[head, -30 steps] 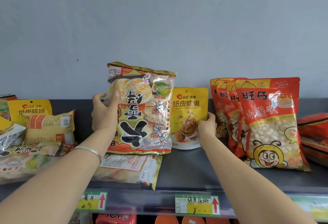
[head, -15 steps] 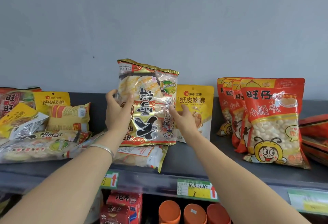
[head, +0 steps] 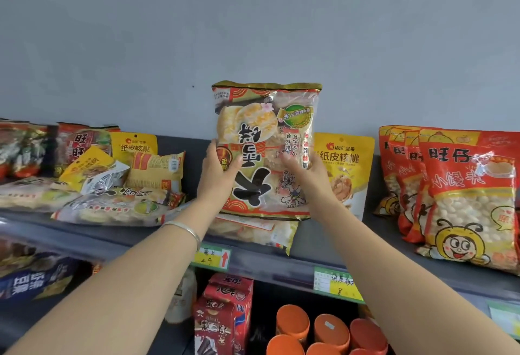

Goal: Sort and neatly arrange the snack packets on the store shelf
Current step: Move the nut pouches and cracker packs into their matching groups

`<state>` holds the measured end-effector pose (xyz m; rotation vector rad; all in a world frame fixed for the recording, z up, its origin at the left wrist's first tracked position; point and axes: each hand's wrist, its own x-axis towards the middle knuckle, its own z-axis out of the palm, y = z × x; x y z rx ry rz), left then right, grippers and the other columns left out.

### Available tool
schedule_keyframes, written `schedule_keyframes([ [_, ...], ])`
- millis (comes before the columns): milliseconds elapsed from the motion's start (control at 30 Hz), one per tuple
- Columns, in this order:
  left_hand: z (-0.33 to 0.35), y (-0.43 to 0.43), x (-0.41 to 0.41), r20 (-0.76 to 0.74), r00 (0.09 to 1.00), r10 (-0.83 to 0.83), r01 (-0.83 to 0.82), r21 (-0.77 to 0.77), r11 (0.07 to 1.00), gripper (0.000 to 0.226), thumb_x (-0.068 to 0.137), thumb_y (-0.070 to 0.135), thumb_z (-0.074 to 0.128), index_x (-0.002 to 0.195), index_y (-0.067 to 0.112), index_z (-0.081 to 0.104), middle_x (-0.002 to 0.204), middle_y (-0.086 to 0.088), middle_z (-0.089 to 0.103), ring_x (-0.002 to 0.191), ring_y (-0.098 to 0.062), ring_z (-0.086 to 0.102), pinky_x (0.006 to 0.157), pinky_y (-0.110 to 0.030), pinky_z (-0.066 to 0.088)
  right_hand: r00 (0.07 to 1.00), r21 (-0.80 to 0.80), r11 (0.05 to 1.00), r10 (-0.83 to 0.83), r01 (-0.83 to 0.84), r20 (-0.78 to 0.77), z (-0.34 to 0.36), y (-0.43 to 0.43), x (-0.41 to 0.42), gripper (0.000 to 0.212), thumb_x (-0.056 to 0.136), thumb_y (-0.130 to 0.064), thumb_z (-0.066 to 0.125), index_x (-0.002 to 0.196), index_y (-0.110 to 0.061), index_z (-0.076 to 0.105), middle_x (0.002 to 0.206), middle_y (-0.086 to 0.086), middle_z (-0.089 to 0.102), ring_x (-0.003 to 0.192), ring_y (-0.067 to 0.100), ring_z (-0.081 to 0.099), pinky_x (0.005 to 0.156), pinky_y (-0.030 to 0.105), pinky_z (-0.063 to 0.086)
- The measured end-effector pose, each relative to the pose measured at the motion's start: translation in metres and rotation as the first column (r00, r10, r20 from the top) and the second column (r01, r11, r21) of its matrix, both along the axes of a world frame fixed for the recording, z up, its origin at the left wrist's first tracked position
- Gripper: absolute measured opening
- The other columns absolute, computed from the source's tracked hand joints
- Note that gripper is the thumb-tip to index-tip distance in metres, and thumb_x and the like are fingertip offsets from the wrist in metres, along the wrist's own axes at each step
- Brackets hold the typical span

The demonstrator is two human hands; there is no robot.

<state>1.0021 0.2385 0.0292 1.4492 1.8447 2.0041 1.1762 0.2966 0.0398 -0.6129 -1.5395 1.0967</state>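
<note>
A second ago your right grip [head: 306, 174] was on the yellow walnut pouch [head: 349, 163]. Now it is clamped on the right edge of the rice cracker packet [head: 267, 140], with your left grip [head: 216, 177] clamped on the left edge, thumb on the front. The packet stands upright and squarer to you than before, at the middle of the shelf [head: 326, 242] and in front of the grey wall. Its lower edge sits just above a flat packet [head: 253, 232] lying on the shelf; you cannot tell whether the two touch. The view has also swung, so more of the left pile [head: 112, 205] and the lower shelf shows.

Bare shelf lies in front of the walnut pouch, between the flat packet and the red packets [head: 467, 191]. A narrow dark gap separates the pouch from those red packets. Another gap opens behind your left wrist, between the pile and the held packet. The flat packet's corner overhangs the front lip, close to the price tags [head: 212, 254].

The held packet and your right grip cover the walnut pouch's left side. The pile's packets overlap and blur toward the far left. The red packets are cut off at the right edge, and the orange lids [head: 309, 329] and red boxes [head: 225, 307] below are cut off at the bottom.
</note>
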Motion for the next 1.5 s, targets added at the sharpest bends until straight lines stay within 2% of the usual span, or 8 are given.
schedule_keyframes([
  [67,0.005,-0.006,-0.017,0.029,1.0,-0.012,0.011,0.027,1.0,0.067,0.092,0.038,0.053,0.148,0.025,0.017,0.147,-0.001,0.035,0.133,-0.02,0.037,0.099,-0.031,0.033,1.0,0.001,1.0,-0.008,0.008,0.012,0.008,-0.009,-0.017,0.05,0.083,-0.037,0.072,0.123,-0.023,0.046,0.115,-0.005,0.062,0.1,0.012,0.06,0.083,0.028,0.049],
  [200,0.009,-0.02,-0.063,0.055,0.998,-0.01,0.007,0.042,0.999,0.067,0.093,0.037,0.053,0.149,0.023,0.017,0.149,-0.002,0.035,0.135,-0.022,0.036,0.11,-0.04,0.033,1.0,0.027,1.0,-0.01,0.01,-0.004,0.022,-0.025,-0.068,0.048,0.082,-0.039,0.072,0.116,-0.028,0.039,0.102,-0.01,0.056,0.096,0.013,0.059,0.079,0.031,0.052],
  [433,0.007,-0.044,-0.183,-0.035,0.995,0.095,-0.099,-0.126,0.987,0.063,0.092,0.023,0.057,0.147,0.02,0.025,0.148,-0.01,0.033,0.135,-0.025,0.036,0.109,-0.042,0.034,0.97,0.037,0.969,-0.245,0.245,0.001,0.029,-0.046,-0.181,0.063,0.077,-0.05,0.069,0.123,-0.021,0.038,0.117,-0.001,0.054,0.106,0.023,0.055,0.095,0.053,0.047],
  [667,-0.028,-0.049,-0.275,-0.144,0.989,0.039,-0.086,-0.337,0.938,0.048,0.092,0.021,0.058,0.137,0.017,0.042,0.141,-0.012,0.042,0.127,-0.027,0.043,0.102,-0.038,0.04,0.835,0.125,0.87,-0.492,0.476,0.246,0.018,-0.036,-0.252,0.042,0.082,-0.049,0.063,0.102,-0.021,0.039,0.092,-0.002,0.057,0.087,0.024,0.061,0.083,0.049,0.051],
  [833,-0.034,-0.028,-0.306,-0.17,0.985,-0.007,-0.059,-0.382,0.922,0.04,0.094,0.02,0.055,0.132,0.019,0.046,0.139,-0.007,0.045,0.123,-0.024,0.046,0.089,-0.033,0.041,0.677,0.245,0.774,-0.631,0.584,0.379,0.019,-0.019,-0.285,0.04,0.085,-0.046,0.062,0.108,-0.02,0.042,0.107,0.003,0.059,0.103,0.028,0.057,0.09,0.045,0.039],
  [933,-0.032,-0.009,-0.314,-0.232,0.972,-0.03,-0.07,-0.41,0.909,0.041,0.094,0.022,0.054,0.134,0.02,0.046,0.14,-0.006,0.044,0.125,-0.024,0.045,0.097,-0.037,0.04,0.646,0.253,0.749,-0.659,0.613,0.386,0.018,0.001,-0.303,0.045,0.086,-0.046,0.061,0.116,-0.019,0.043,0.112,0.005,0.059,0.107,0.03,0.057,0.093,0.048,0.039],
  [1300,-0.021,0.069,-0.339,-0.643,0.762,-0.077,-0.303,-0.459,0.835,0.053,0.092,0.039,0.052,0.141,0.028,0.035,0.146,0.0,0.037,0.128,-0.023,0.043,0.096,-0.04,0.045,0.605,0.388,0.748,-0.664,0.539,0.44,0.027,0.072,-0.33,0.036,0.083,-0.044,0.054,0.112,-0.025,0.043,0.099,-0.002,0.063,0.097,0.024,0.06,0.095,0.047,0.035],
  [1500,-0.019,0.111,-0.346,-0.774,0.628,-0.075,-0.343,-0.362,0.867,0.059,0.09,0.037,0.055,0.143,0.026,0.032,0.146,0.003,0.037,0.136,-0.02,0.033,0.108,-0.042,0.028,0.621,0.353,0.758,-0.652,0.549,0.435,0.031,0.089,-0.327,0.034,0.08,-0.049,0.053,0.103,-0.028,0.041,0.08,-0.011,0.057,0.08,0.018,0.062,0.092,0.048,0.046],
])
